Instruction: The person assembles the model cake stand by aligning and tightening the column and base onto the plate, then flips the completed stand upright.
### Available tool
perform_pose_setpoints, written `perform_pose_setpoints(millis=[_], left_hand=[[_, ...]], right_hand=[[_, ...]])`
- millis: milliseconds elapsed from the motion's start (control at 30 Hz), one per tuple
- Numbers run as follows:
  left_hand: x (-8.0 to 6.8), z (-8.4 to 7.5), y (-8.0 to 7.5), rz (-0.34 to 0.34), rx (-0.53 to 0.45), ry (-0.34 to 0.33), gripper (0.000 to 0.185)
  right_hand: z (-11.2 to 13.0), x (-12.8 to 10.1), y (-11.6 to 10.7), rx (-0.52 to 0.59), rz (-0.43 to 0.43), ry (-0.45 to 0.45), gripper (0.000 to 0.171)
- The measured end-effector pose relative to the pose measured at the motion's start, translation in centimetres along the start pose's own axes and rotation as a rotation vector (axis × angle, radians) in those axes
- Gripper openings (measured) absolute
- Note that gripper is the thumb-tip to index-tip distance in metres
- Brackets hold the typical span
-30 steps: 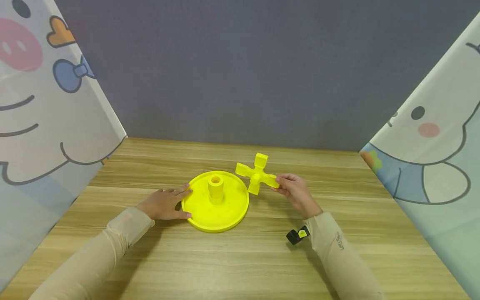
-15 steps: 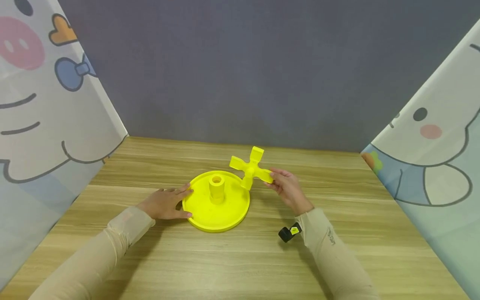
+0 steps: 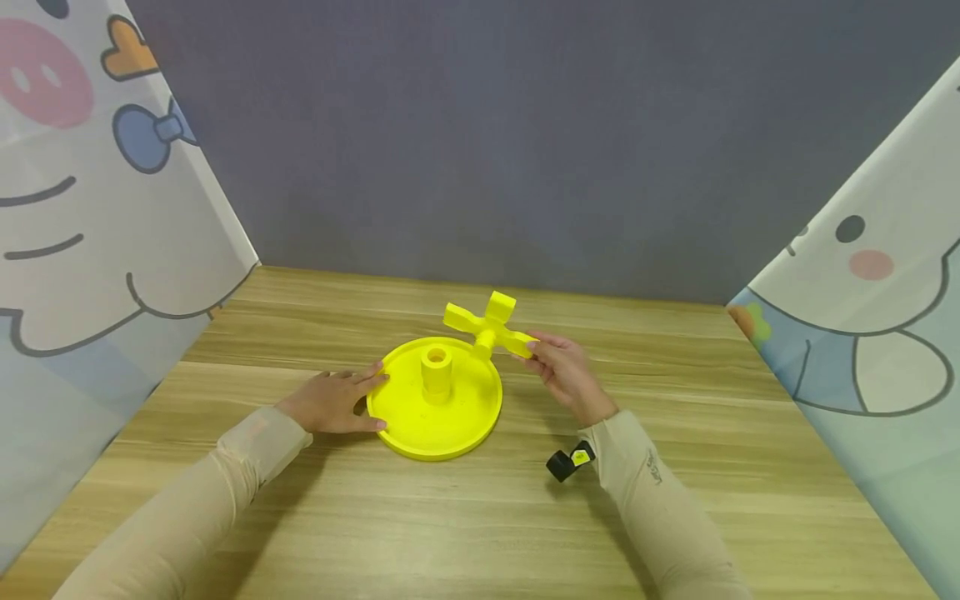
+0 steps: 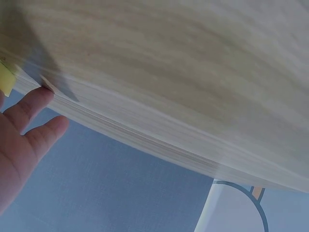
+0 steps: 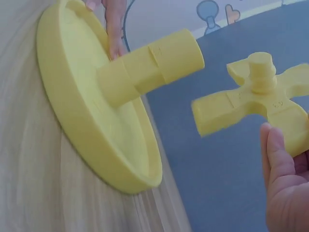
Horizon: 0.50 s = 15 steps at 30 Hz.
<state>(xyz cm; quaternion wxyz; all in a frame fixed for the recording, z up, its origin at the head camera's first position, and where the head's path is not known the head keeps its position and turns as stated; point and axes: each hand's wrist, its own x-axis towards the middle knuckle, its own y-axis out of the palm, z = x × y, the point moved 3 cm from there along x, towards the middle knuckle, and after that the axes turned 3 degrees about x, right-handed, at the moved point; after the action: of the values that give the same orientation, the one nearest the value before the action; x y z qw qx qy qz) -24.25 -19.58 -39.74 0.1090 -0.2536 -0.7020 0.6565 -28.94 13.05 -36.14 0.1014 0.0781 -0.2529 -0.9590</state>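
Observation:
A round yellow base (image 3: pixel 435 432) with a raised rim lies flat on the table. From its middle rises a hollow yellow post (image 3: pixel 437 379) with an open top. My left hand (image 3: pixel 328 404) rests on the base's left rim, fingers spread and fairly straight; in the left wrist view part of that hand (image 4: pixel 17 150) shows. My right hand (image 3: pixel 568 379) pinches one arm of a yellow four-armed cross piece (image 3: pixel 491 332), held above the base's back right edge, apart from the post. The right wrist view shows a short peg (image 5: pixel 262 72) at the cross's centre.
The wooden table (image 3: pixel 480 533) extends around the base. A grey panel (image 3: pixel 480 150) stands at the back, with cartoon-printed cloths (image 3: pixel 135 250) along both sides. A black strap-mounted device (image 3: pixel 570 461) hangs by the right wrist.
My right hand has carried the cross piece leftward toward the post, and its tilt has changed so the peg now points lower. The left hand stays on the rim.

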Motion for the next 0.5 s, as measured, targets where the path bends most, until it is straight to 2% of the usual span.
perform_pose_setpoints(millis=[67, 200, 300, 433, 500], left_hand=[[0.0, 0.0, 0.0, 0.000, 0.000, -0.001, 0.089], [0.0, 0.0, -0.1, 0.004, -0.004, -0.008, 0.089], [0.0, -0.1, -0.2, 0.007, -0.006, -0.014, 0.089], [0.0, -0.2, -0.2, 0.012, -0.003, -0.019, 0.089], [0.0, -0.2, -0.2, 0.018, -0.004, -0.021, 0.089]], right_hand=[[0.0, 0.0, 0.4, -0.006, -0.007, -0.007, 0.033], [-0.2, 0.1, 1.1, -0.062, -0.030, -0.048, 0.030], [-0.5, 0.3, 1.6, -0.185, -0.046, -0.080, 0.019], [-1.0, 0.7, 2.1, -0.359, -0.072, -0.118, 0.027], [-1.1, 0.9, 2.4, -0.398, -0.081, -0.147, 0.027]])
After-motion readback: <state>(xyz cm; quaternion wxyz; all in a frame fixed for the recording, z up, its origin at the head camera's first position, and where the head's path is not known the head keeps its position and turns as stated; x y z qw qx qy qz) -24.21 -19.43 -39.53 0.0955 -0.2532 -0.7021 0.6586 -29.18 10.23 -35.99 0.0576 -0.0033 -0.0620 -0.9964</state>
